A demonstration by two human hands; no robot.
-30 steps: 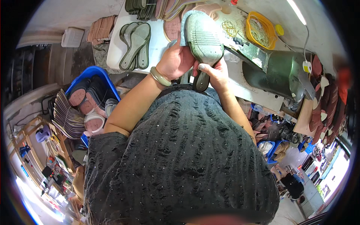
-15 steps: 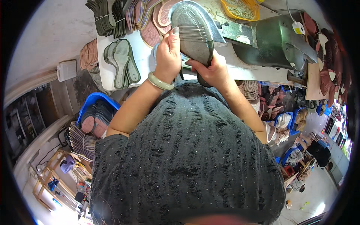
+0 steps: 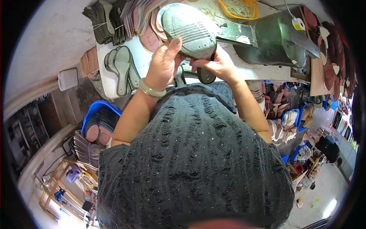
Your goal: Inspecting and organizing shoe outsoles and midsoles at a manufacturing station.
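Observation:
A grey-green shoe sole [image 3: 192, 32] with a dark rim and a ribbed band across it is held up over the white table. My left hand [image 3: 164, 63], with a pale bangle at the wrist, grips its left edge, thumb on the upper face. On the right edge, near the narrow waist, my right hand [image 3: 220, 65] pinches the sole. The dark narrow end with small holes points down toward my body. Several similar soles [image 3: 122, 70] lie overlapping on the table to the left. Another dark sole [image 3: 179, 76] shows partly below my hands.
Tied dark soles [image 3: 102, 24] and layered pink insoles [image 3: 150, 38] sit at the far left of the table. A yellow basket [image 3: 244, 11] holds rubber bands. A dark green machine [image 3: 276, 42] stands at right. A blue bin [image 3: 87, 112] with soles is at lower left.
Both hands have shifted the sole slightly left and tilted it, so its narrow holed end shows more fully. My left thumb sits lower on its edge.

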